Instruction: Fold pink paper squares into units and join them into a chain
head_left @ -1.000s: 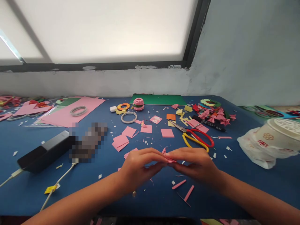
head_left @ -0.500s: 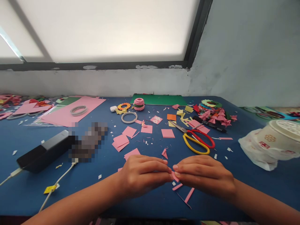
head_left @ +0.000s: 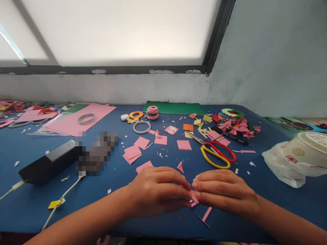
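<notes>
My left hand [head_left: 162, 190] and my right hand [head_left: 226, 192] meet fingertip to fingertip over the front of the blue table. Between them is a small piece of pink paper [head_left: 193, 197], partly covered by the fingers, and both hands are closed on it. Just beyond the fingers lies a small folded pink paper piece [head_left: 180, 167]. Pink paper squares [head_left: 144, 166] lie behind my left hand, one partly hidden by it. A thin pink strip [head_left: 207, 214] rests below my fingertips. Scissors with red and yellow handles [head_left: 216, 157] lie beyond my right hand.
A paper cup in a plastic bag [head_left: 288, 163] stands at the right. On the left are a black box-shaped device [head_left: 51, 161], a white cable [head_left: 60, 200] and a pixelated object [head_left: 98, 153]. Tape rolls [head_left: 141, 127], a marker [head_left: 230, 135] and folded paper pieces [head_left: 238, 126] lie farther back.
My left fingers have lifted slightly and spread a little, shifting right. My right fingers have moved slightly around the pink paper. The whole view has shifted slightly.
</notes>
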`<state>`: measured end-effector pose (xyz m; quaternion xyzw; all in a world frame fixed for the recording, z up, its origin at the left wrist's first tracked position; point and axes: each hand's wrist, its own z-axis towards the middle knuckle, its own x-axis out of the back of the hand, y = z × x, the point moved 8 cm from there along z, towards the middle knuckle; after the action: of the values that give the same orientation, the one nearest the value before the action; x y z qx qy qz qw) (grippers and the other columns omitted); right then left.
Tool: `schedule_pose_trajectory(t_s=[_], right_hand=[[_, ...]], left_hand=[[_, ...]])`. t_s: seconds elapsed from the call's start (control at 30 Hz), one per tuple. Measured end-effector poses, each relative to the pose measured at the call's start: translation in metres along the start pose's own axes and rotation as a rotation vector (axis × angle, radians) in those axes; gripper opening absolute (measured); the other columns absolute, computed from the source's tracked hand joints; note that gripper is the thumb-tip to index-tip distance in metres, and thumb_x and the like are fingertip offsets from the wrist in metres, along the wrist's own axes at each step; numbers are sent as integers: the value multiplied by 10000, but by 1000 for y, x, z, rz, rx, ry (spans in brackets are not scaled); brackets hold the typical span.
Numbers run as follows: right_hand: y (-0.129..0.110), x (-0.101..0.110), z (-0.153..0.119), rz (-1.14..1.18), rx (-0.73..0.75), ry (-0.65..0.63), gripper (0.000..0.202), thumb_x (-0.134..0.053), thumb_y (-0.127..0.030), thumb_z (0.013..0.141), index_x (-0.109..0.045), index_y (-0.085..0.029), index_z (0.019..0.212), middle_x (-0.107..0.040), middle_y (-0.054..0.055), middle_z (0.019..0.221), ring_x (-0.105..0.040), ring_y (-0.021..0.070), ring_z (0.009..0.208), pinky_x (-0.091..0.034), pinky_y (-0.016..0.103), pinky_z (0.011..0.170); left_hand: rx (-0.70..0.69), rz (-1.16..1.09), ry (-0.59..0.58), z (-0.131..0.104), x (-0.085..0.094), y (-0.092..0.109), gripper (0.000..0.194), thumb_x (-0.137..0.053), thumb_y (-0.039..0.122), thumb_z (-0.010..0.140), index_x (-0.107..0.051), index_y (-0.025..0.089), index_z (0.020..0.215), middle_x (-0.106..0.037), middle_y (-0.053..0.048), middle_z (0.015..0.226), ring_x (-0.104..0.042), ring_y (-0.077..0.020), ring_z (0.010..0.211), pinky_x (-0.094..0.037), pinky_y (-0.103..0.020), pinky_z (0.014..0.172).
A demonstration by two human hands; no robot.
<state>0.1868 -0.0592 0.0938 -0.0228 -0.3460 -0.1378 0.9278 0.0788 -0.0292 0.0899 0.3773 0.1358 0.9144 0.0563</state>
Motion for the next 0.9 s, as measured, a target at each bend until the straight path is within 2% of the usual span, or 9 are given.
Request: schedule_pose_trajectory(t_s=[0.17, 0.3, 0.57, 0.9], right_hand=[[-5, -10, 0, 7, 78, -90, 202, -497, -117, 890, -673, -115, 791, -723, 28, 786, -657, 121, 714, -556, 222, 676], [-9, -18, -2, 2, 142, -110, 207, -490, -109, 883, -678, -113, 795, -713, 24, 734, -641, 121, 651, -545, 231, 616], [-12, -21, -5, -42, 193, -107, 215, -488, -106, 875, -675, -116, 770, -698, 8, 708, -620, 113, 640, -515, 240, 595], [-12, -20, -3, -29, 168, -86, 152, -560, -136, 850, -680, -150, 759, -706, -27, 756, -617, 95, 681, -511, 231, 626]], left_hand=[[271, -222, -274, -2, -17, -16, 80, -664, 202, 764, -627, 137, 795, -683, -37, 807, -612, -128, 772, -496, -238, 733], [394, -260, -393, -12, -27, -24, 106, -672, 216, 752, -624, 122, 761, -663, -46, 784, -597, -135, 767, -475, -226, 696], [431, -322, -394, -11, -28, -24, 101, -684, 193, 736, -621, 114, 744, -654, -50, 766, -585, -134, 764, -467, -216, 691], [357, -357, -355, -9, -26, -21, 67, -688, 149, 721, -623, 135, 714, -695, -45, 761, -619, -136, 757, -488, -244, 741]])
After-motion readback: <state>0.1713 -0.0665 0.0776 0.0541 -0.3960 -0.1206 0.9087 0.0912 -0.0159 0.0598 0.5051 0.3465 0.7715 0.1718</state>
